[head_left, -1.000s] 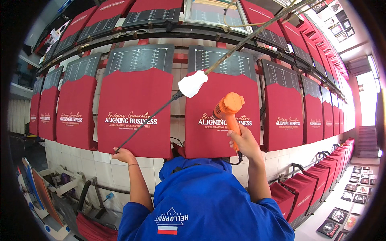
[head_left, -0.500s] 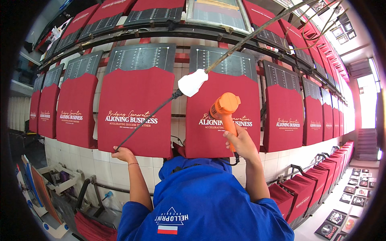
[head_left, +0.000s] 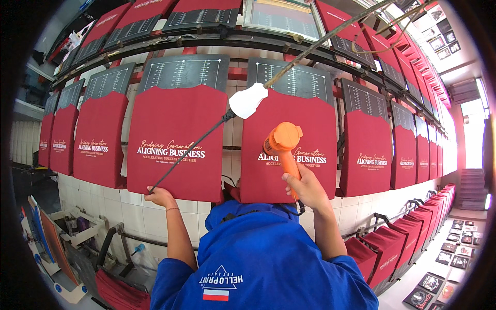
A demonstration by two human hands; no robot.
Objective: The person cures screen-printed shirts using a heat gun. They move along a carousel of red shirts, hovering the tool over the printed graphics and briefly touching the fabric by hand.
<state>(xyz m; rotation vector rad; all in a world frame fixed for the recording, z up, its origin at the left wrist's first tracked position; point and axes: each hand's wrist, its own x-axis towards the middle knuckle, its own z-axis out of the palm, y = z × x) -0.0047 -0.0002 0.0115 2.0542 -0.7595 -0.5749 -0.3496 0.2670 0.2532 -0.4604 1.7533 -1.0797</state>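
Observation:
My right hand (head_left: 308, 190) is wrapped round the handle of an orange hair dryer (head_left: 287, 137). The dryer is over the printed lettering of a dark red shirt (head_left: 307, 116) stretched on a black board, covering part of the print. My left hand (head_left: 161, 197) grips a black power cord (head_left: 194, 147) at the front edge of the neighbouring red shirt (head_left: 178, 116). From there the cord slants up to a white plug connector (head_left: 248, 101), which joins a brown hanging cable (head_left: 330, 35). The dryer's nozzle opening is hard to make out.
Several more red shirts on boards (head_left: 101, 134) line both sides of this row. Behind a black metal rail (head_left: 191, 40) lies another row, with a framed screen (head_left: 281, 19) on it. Folded red shirts (head_left: 385, 248) hang on a lower rack at right. Wooden panels (head_left: 47, 235) stand at left.
My right hand has brought the dryer slightly left across the lettering. My left hand stays on the cord at nearly the same place.

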